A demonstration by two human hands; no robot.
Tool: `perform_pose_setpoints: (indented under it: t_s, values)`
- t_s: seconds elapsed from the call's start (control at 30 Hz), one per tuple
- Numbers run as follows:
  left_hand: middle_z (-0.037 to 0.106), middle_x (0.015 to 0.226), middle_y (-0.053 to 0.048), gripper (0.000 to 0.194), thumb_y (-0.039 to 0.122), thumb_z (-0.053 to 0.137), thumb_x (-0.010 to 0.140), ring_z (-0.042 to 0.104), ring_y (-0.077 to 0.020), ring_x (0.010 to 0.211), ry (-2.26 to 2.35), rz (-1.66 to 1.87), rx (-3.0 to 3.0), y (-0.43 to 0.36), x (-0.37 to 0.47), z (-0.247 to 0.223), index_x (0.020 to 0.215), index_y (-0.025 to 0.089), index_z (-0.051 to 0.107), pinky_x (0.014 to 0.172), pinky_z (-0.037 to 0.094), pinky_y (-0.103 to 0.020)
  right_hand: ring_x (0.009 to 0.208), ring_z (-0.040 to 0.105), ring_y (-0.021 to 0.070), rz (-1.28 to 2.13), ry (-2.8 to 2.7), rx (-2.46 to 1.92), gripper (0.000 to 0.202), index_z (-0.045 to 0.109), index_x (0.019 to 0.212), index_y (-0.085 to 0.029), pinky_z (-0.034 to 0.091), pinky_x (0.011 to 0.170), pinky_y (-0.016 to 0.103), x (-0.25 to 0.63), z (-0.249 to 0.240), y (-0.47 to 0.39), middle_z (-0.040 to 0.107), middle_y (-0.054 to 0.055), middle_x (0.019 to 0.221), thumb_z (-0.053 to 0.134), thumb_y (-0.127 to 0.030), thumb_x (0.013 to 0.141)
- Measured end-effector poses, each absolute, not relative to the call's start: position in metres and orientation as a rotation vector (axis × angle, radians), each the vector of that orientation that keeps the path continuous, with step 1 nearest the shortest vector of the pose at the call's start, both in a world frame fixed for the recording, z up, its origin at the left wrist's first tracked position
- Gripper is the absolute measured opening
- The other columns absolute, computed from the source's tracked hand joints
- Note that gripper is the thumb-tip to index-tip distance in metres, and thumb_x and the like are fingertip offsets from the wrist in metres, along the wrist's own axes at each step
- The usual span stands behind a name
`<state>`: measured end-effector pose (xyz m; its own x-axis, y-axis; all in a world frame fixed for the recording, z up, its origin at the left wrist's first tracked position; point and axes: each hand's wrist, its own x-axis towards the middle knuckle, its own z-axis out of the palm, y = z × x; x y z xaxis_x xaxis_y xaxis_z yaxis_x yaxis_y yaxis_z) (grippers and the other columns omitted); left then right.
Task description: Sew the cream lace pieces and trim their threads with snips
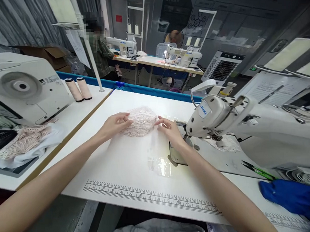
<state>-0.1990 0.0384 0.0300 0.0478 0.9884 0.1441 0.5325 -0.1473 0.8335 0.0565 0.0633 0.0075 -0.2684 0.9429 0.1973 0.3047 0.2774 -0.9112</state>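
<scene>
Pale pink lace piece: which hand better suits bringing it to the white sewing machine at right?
Likely the right hand, at the side of the pale pink lace piece nearest that white sewing machine; the left hand is at the opposite side.

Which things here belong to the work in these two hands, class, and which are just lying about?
Belong, by the look of it:
- pale pink lace, between left hand and right hand
- nearest sewing machine, probably

Apparently lying about:
- blue cloth
- green-handled snips
- cardboard box
</scene>
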Motion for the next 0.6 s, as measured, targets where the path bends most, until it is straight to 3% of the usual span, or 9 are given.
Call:
perform_pose_setpoints:
  t_s: [0.1,0.17,0.27,0.33,0.6]
  values:
    - [0.063,0.131,-0.008,0.03,0.051,0.059,0.084,0.054,-0.03,0.123,1.66,1.06,1.871,0.029,-0.194,0.036,0.079,0.022,0.064,0.094,0.045,-0.04,0.13,0.05,0.0244,0.963,-1.841,-1.158,0.018,0.067,0.089,-0.024,0.043,0.103,0.042,0.083,0.006,0.03,0.058,0.007,0.136,0.055,-0.018,0.077]
    - [0.068,0.122,-0.005,0.025,0.048,0.056,0.088,0.06,-0.0271,0.112,1.691,1.113,1.986,0.023,-0.185,0.04,0.093,0.024,0.063,0.085,0.048,-0.037,0.115,0.06,0.0224,0.902,-1.921,-1.172,0.013,0.066,0.088,-0.025,0.048,0.094,0.038,0.105,0.006,0.005,0.064,0.006,0.123,0.058,-0.02,0.079]
    - [0.072,0.098,-0.001,0.014,0.038,0.056,0.092,0.065,-0.0236,0.098,1.634,1.201,2.344,0.014,-0.163,0.041,0.092,0.025,0.061,0.093,0.044,-0.042,0.091,0.064,0.0189,0.741,-2.021,-1.264,0.003,0.064,0.083,-0.024,0.05,0.08,0.033,0.142,0.005,-0.025,0.068,0.003,0.096,0.06,-0.023,0.082]
    - [0.073,0.093,-0.001,0.01,0.034,0.055,0.092,0.067,-0.0244,0.092,1.488,1.214,2.534,0.009,-0.143,0.037,0.093,0.026,0.06,0.089,0.044,-0.043,0.081,0.062,0.0175,0.645,-2.024,-1.368,0.005,0.063,0.079,-0.024,0.049,0.073,0.031,0.17,0.005,-0.035,0.067,0.002,0.086,0.06,-0.023,0.083]
    - [0.074,0.101,-0.002,0.015,0.029,0.053,0.093,0.068,-0.0215,0.093,0.897,0.873,2.727,-0.006,-0.053,0.014,0.096,0.024,0.066,0.085,0.045,-0.037,0.08,0.061,0.0203,0.254,-1.839,-1.761,0.006,0.061,0.087,-0.021,0.043,0.068,0.031,0.266,0.008,-0.015,0.066,0.005,0.09,0.059,-0.025,0.083]
